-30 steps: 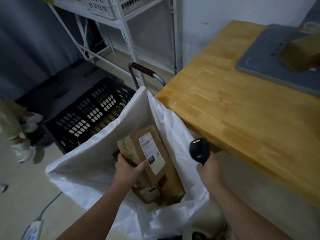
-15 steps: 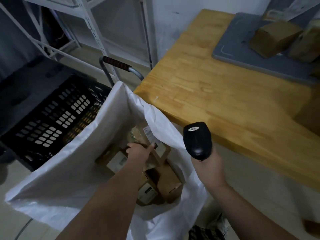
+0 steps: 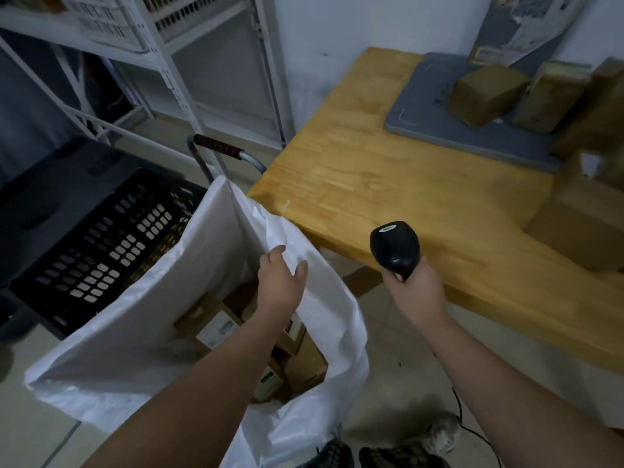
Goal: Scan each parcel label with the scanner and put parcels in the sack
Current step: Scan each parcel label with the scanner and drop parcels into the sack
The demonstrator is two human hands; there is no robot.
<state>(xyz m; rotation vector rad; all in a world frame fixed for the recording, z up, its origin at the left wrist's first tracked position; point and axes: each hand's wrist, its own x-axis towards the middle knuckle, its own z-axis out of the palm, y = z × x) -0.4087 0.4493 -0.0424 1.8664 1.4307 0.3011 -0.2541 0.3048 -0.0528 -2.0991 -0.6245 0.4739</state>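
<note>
My left hand [image 3: 282, 282] hangs empty, fingers loose, over the mouth of the white sack [image 3: 135, 349]. My right hand [image 3: 413, 292] grips the black scanner [image 3: 394, 246] near the table [image 3: 371, 184] edge. Brown cardboard parcels [image 3: 216, 327] with white labels lie inside the sack, their print too blurred to read.

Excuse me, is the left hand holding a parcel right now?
No, the left hand is open and empty over the sack.

A white sack [image 3: 141, 332] gaped open at lower left, brown labelled parcels [image 3: 216, 327] heaped inside; more brown boxes [image 3: 486, 94] sat upper right; the black scanner [image 3: 394, 246] stood upright, centre-right.
</note>
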